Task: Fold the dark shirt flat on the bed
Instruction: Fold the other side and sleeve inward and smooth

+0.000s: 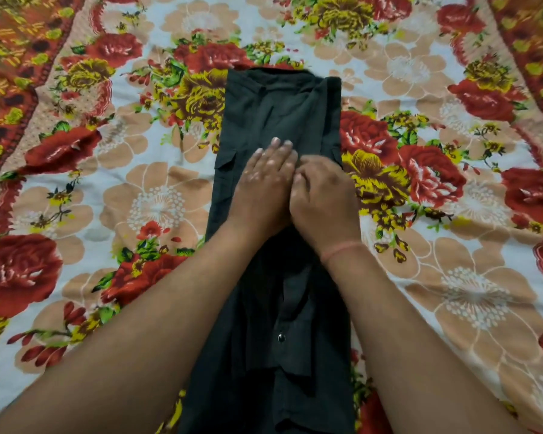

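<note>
The dark shirt lies lengthwise down the middle of the bed as a long narrow strip, both sides folded inward, its collar at the far end. A sleeve with a button lies along the near part. My left hand rests flat on the shirt's middle, fingers spread and pointing away from me. Right beside it, touching it, my right hand lies on the fabric with its fingers curled under; whether they pinch cloth I cannot tell. A thin thread band circles the right wrist.
A floral bedsheet with red roses and beige flowers covers the whole bed around the shirt, with a patterned orange border along the far left and right sides.
</note>
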